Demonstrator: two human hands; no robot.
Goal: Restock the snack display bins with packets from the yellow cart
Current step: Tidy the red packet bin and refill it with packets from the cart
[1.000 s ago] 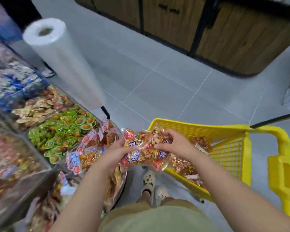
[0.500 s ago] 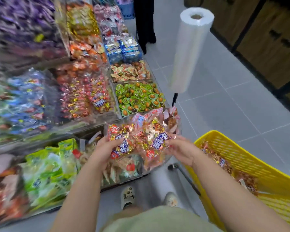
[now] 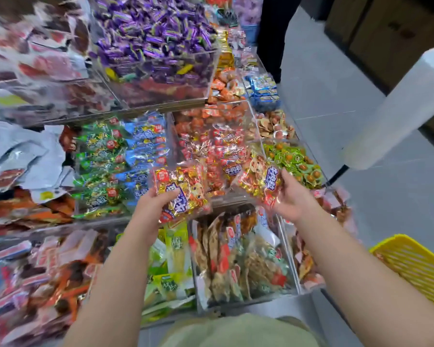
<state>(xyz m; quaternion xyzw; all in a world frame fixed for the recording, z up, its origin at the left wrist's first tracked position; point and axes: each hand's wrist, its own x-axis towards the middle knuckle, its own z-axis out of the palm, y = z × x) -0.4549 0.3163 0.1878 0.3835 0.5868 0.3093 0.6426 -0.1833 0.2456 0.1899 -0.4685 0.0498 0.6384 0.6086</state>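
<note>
My left hand (image 3: pixel 153 205) grips a red and gold snack packet (image 3: pixel 182 189) by its lower left corner. A second packet of the same kind (image 3: pixel 261 177) is held in my right hand (image 3: pixel 295 197), thumb across its right side. The two packets are apart, both held in front of a clear bin of matching red packets (image 3: pixel 218 149) on the middle tier of the display. Only a corner of the yellow cart (image 3: pixel 416 269) shows at the lower right, behind my right forearm.
Neighbouring clear bins hold green and blue packets (image 3: pixel 115 161), green round snacks (image 3: pixel 295 160), purple sweets (image 3: pixel 150 38) and brown packets (image 3: pixel 238 261). A white plastic bag roll (image 3: pixel 401 108) stands on a pole at the right. A person in dark trousers (image 3: pixel 273 33) stands in the aisle.
My view has swung left from the cart to the display. The packets, held together a second ago, are now split, one in each hand, and raised toward the middle bins.
</note>
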